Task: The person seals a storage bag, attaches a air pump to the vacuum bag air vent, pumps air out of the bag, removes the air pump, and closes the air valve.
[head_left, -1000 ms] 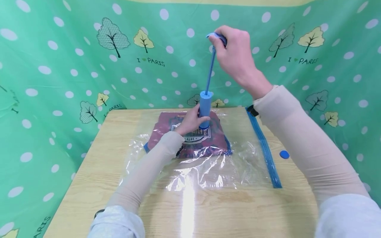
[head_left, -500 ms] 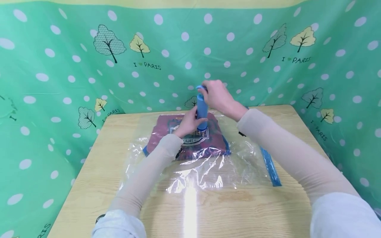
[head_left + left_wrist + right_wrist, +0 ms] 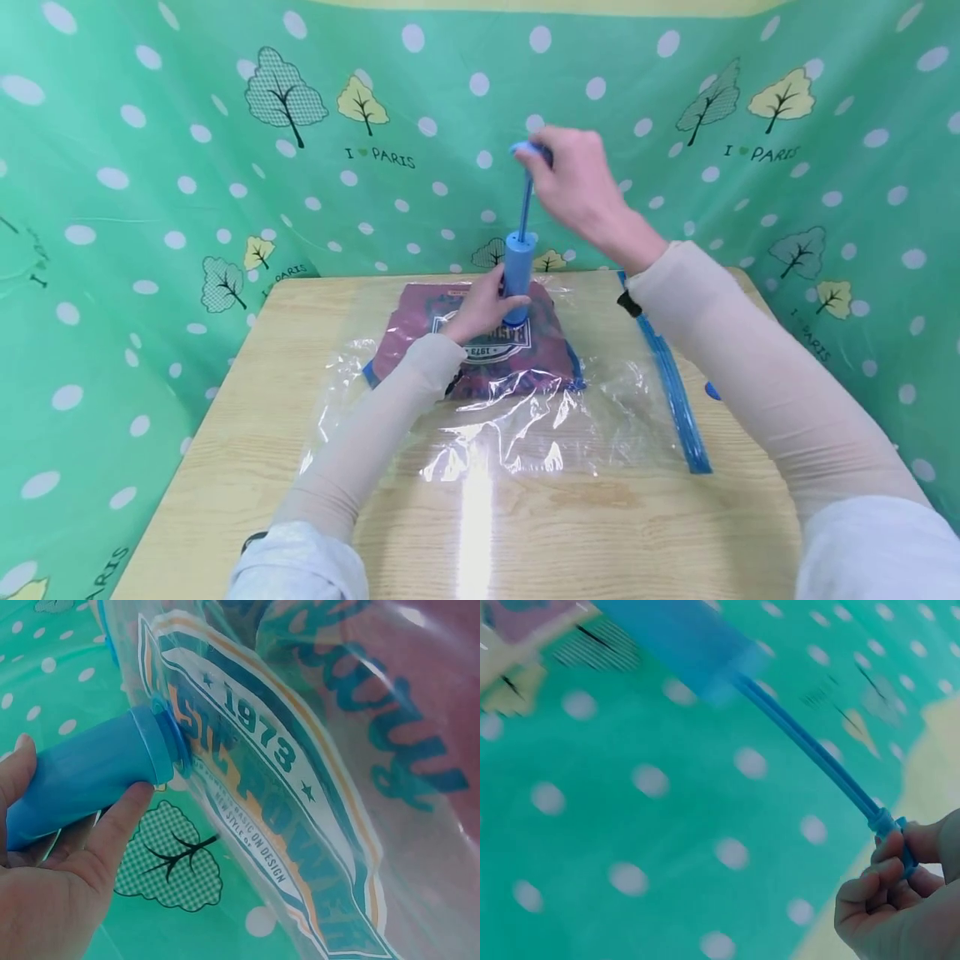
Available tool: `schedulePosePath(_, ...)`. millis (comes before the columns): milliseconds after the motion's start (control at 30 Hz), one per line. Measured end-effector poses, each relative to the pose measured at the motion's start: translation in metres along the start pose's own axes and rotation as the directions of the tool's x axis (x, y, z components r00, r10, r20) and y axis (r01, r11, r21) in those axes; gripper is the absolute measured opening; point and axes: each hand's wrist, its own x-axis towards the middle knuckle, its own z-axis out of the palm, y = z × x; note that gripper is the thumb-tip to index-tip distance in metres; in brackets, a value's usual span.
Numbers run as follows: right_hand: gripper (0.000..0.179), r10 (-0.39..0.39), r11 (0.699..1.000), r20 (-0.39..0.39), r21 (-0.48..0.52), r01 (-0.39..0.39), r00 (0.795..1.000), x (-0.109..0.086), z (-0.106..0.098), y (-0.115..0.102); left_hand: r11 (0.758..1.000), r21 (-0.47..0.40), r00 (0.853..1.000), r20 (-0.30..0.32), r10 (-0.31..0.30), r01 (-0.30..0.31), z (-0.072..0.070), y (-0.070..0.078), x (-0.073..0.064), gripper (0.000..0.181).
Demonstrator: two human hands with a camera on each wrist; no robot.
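Observation:
A blue hand pump (image 3: 518,271) stands upright on a clear plastic bag (image 3: 480,442) that holds a folded maroon garment (image 3: 405,333) with a printed badge. My left hand (image 3: 480,308) grips the pump's barrel near its base. In the left wrist view, the barrel (image 3: 90,769) meets a round valve (image 3: 174,739) on the plastic. Higher up, my right hand (image 3: 577,179) holds the pump's handle (image 3: 531,152), with the rod drawn well out of the barrel. The fingers of the right hand (image 3: 892,900) curl round the handle in the right wrist view.
The bag's blue zip strip (image 3: 675,400) runs along its right side. A small blue cap (image 3: 712,391) lies on the wooden table (image 3: 600,542), partly hidden by the right sleeve. A green dotted curtain (image 3: 420,192) hangs behind and at both sides.
My right hand has pushed the pump handle down to the barrel, then drawn it up again, lower than a second ago. The left hand has kept its grip on the barrel.

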Motion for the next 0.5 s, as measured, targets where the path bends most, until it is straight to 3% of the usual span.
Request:
schedulePosePath(100,0.033,-0.027,0.999,-0.087,-0.024,0.025,0.996,0.010,-0.021,-0.015,1.000,-0.010,1.000,-0.005,-0.002,0.002,0.001,-0.002,-0.003,0.056)
schedulePosePath(200,0.037,-0.037,0.997,-0.123,-0.067,0.029,0.992,0.015,-0.032,-0.022,0.999,-0.033,1.000,-0.007,0.001,-0.001,0.002,-0.004,-0.004,0.057)
schedulePosePath(400,0.039,-0.079,0.995,-0.161,-0.076,0.068,0.984,0.012,-0.027,-0.019,0.999,-0.039,1.000,-0.005,-0.013,0.012,0.001,-0.005,-0.004,0.059)
schedulePosePath(500,0.036,-0.067,0.995,-0.131,-0.078,0.058,0.989,0.011,-0.023,-0.018,1.000,-0.025,1.000,-0.005,-0.008,0.008,0.000,-0.004,-0.003,0.058)
